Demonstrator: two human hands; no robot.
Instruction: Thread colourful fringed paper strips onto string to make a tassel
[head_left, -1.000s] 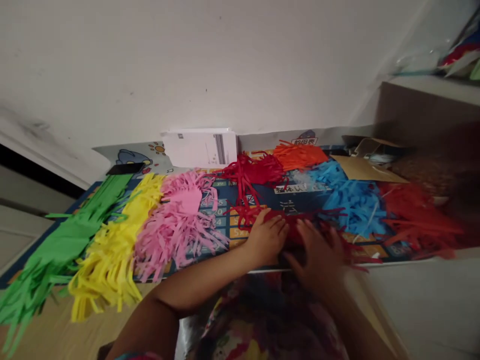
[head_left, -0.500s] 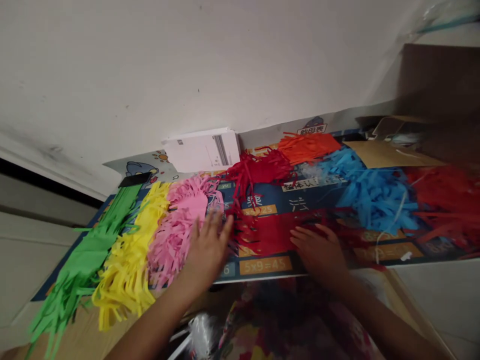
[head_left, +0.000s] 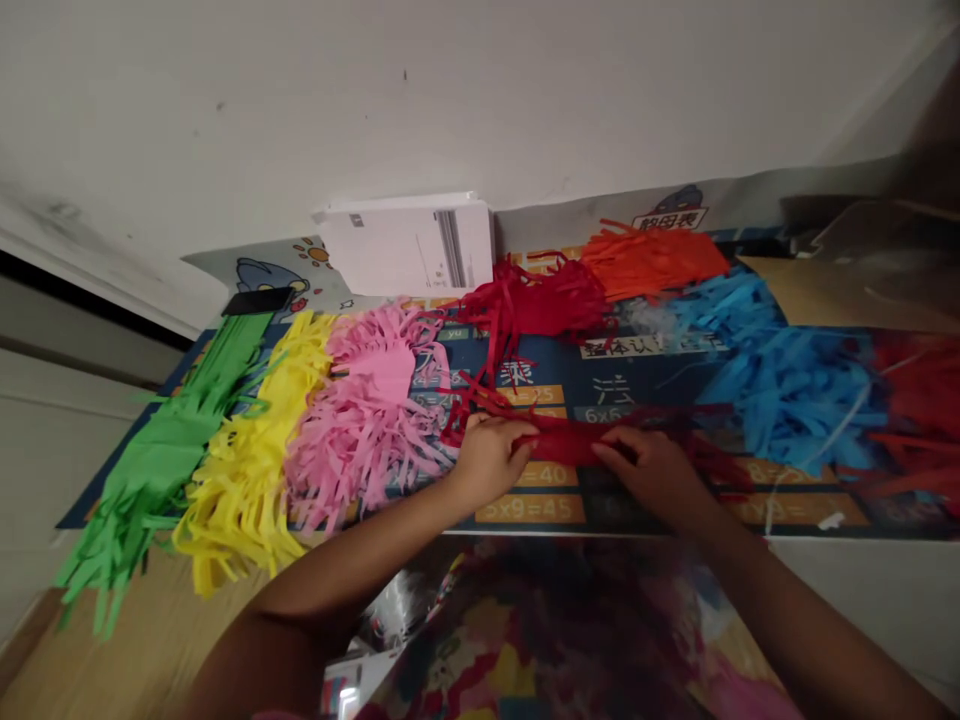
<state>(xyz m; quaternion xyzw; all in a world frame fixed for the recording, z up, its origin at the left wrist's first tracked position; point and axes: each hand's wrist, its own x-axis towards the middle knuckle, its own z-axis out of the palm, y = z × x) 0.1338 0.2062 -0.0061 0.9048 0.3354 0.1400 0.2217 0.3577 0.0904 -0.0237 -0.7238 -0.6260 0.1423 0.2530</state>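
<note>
A piece of fringed red tissue paper [head_left: 564, 442] lies low over the printed mat, its middle band between my two hands. My left hand [head_left: 495, 455] pinches the band's left end between thumb and fingers. At the other end my right hand [head_left: 651, 465] pinches it too, and strips of fringe spread out past both hands. Left of my left hand lies fringed pink paper [head_left: 386, 375]. Behind the hands, a second fringed red paper [head_left: 540, 300] rests near fringed orange paper [head_left: 652, 262]. Fringed blue paper [head_left: 799, 395] lies right of my right hand.
Fringed yellow [head_left: 289, 405] and green paper [head_left: 169, 450] hang over the front left edge. A black phone-like object [head_left: 259, 301] sits at the green end. A white box [head_left: 409, 248] stands against the wall [head_left: 525, 90]. Brown card [head_left: 847, 290] lies at back right.
Both hands were spread flatter on the red paper; now their fingers are closed on its band, which looks narrower and gathered. The camera view has shifted slightly.
</note>
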